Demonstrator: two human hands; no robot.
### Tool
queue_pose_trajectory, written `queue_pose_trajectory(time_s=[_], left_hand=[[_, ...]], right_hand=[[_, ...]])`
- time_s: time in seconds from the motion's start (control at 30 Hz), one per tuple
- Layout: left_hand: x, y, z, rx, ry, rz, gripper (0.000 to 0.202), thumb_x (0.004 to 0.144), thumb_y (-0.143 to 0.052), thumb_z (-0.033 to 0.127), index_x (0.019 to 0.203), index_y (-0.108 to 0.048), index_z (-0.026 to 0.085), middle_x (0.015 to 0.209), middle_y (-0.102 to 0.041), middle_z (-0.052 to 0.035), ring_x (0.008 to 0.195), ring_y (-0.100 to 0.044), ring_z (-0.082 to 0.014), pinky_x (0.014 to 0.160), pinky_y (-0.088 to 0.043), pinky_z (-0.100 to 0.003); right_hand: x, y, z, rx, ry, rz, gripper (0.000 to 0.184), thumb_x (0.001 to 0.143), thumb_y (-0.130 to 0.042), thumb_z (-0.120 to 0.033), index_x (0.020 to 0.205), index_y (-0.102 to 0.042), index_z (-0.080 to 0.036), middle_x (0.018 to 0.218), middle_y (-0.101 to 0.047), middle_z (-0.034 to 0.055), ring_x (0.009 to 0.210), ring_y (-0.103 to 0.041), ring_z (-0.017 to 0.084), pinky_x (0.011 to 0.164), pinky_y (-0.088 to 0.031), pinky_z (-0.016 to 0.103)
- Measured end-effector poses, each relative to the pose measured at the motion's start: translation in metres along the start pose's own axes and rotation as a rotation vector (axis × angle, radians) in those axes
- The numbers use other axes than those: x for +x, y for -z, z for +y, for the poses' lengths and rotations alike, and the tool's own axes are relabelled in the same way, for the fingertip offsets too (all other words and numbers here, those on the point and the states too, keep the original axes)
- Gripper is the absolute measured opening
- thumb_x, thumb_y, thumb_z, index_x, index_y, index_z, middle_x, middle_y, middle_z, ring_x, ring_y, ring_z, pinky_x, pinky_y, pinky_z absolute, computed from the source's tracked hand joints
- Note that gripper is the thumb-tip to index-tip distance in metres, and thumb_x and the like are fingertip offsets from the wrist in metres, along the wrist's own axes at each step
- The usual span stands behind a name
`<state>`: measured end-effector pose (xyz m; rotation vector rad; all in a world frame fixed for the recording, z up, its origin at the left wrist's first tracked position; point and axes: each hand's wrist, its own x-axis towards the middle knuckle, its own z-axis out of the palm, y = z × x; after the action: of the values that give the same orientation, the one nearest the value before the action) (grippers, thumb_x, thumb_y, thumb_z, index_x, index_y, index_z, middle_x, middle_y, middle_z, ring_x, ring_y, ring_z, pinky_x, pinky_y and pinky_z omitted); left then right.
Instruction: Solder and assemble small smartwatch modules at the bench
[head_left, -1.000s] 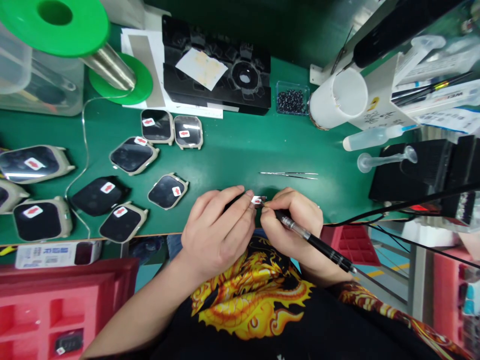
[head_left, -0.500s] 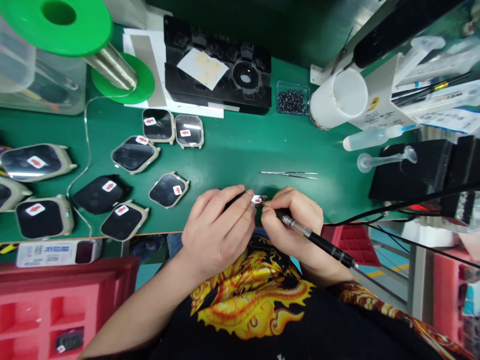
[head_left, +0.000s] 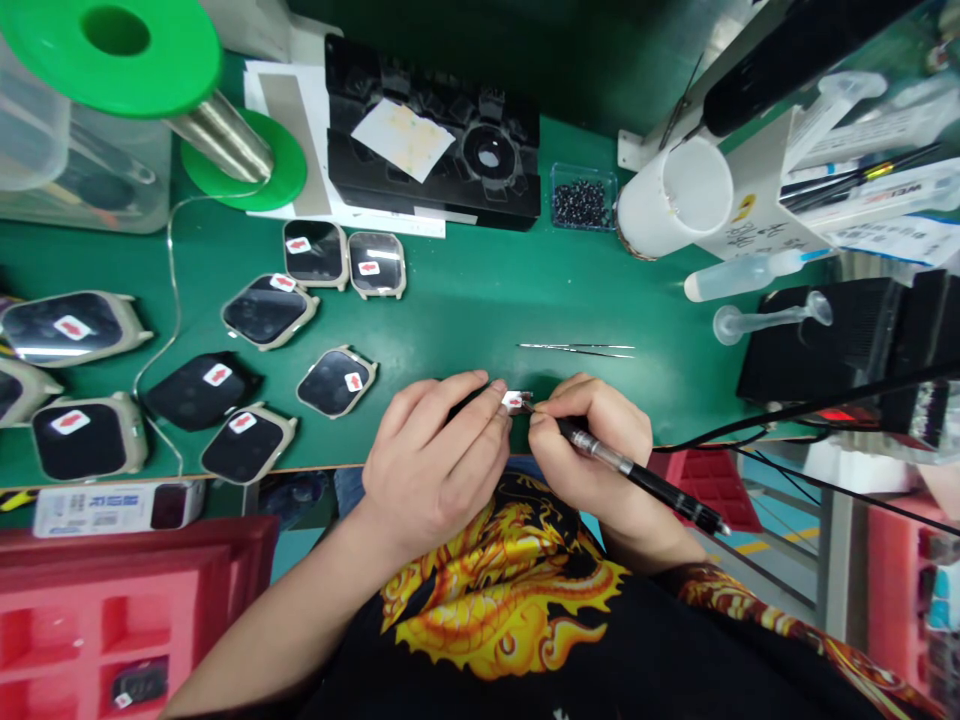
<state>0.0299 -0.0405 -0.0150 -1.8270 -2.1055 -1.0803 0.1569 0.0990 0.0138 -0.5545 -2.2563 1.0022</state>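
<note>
My left hand (head_left: pixel 442 450) lies closed over a dark watch piece, mostly hidden under the fingers. A white label with a red arrow (head_left: pixel 514 400) shows past its fingertips. In a pinch grip, my right hand (head_left: pixel 592 440) holds a black pen-shaped tool (head_left: pixel 652 485) with a clear-silver band. The tool's thin tip points at the edge of the piece beside the label; whether it touches is too small to tell. Tweezers (head_left: pixel 576 349) lie on the green bench just beyond my hands. To the left sits a watch with an arrow sticker (head_left: pixel 335 382).
Several more watches (head_left: pixel 247 443) are spread over the left side. A green spool of wire (head_left: pixel 247 160) and a black box (head_left: pixel 435 190) stand behind. A tray of tiny dark parts (head_left: pixel 581 203), a white cup (head_left: pixel 675 200) and a black cable (head_left: pixel 750 425) are to the right.
My right hand has shifted slightly right, and the black tool's rear end has swung outward a little. My left hand stays in place over the watch piece.
</note>
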Motion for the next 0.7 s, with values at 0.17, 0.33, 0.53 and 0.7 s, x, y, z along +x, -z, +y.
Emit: queue_pose_trajectory(time_s=[0.17,0.33,0.53,0.7], left_hand=[[-0.0006,-0.0011,-0.0005,-0.006,0.0,-0.002,0.03,0.089,-0.082,0.011,0.118,-0.075,0.012,0.126,-0.082,-0.0091,0.118,-0.076,-0.0325,0.092,-0.058,-0.048],[-0.0015,-0.0015,-0.0005,-0.01,-0.002,0.002,0.031,0.088,-0.082,0.011,0.119,-0.075,0.012,0.126,-0.082,-0.0099,0.119,-0.076,-0.0329,0.093,-0.058,-0.049],[-0.0009,-0.0007,0.0001,-0.013,0.001,0.002,0.032,0.088,-0.082,0.011,0.119,-0.075,0.013,0.126,-0.082,-0.01,0.119,-0.076,-0.0329,0.093,-0.057,-0.048],[-0.0006,-0.0004,0.0002,-0.016,0.004,0.004,0.031,0.089,-0.08,0.011,0.119,-0.075,0.014,0.125,-0.082,-0.0101,0.119,-0.076,-0.033,0.093,-0.057,-0.048]], right_hand=[[-0.0003,-0.0007,0.0007,-0.028,0.014,0.003,0.016,0.09,-0.065,-0.008,0.088,-0.063,-0.023,0.08,-0.07,-0.0015,0.067,-0.066,0.016,0.062,-0.055,0.031],[-0.0003,-0.0015,0.002,-0.018,0.023,0.008,0.017,0.09,-0.065,-0.006,0.088,-0.063,-0.022,0.078,-0.069,-0.0018,0.065,-0.065,0.015,0.061,-0.054,0.03],[-0.0003,-0.002,0.0026,-0.017,0.03,0.006,0.016,0.089,-0.066,-0.005,0.088,-0.062,-0.021,0.078,-0.068,-0.002,0.066,-0.065,0.014,0.062,-0.053,0.029],[-0.0006,-0.0027,0.0028,-0.01,0.027,0.012,0.016,0.09,-0.065,-0.007,0.088,-0.063,-0.022,0.078,-0.069,-0.0018,0.065,-0.065,0.015,0.061,-0.053,0.03]])
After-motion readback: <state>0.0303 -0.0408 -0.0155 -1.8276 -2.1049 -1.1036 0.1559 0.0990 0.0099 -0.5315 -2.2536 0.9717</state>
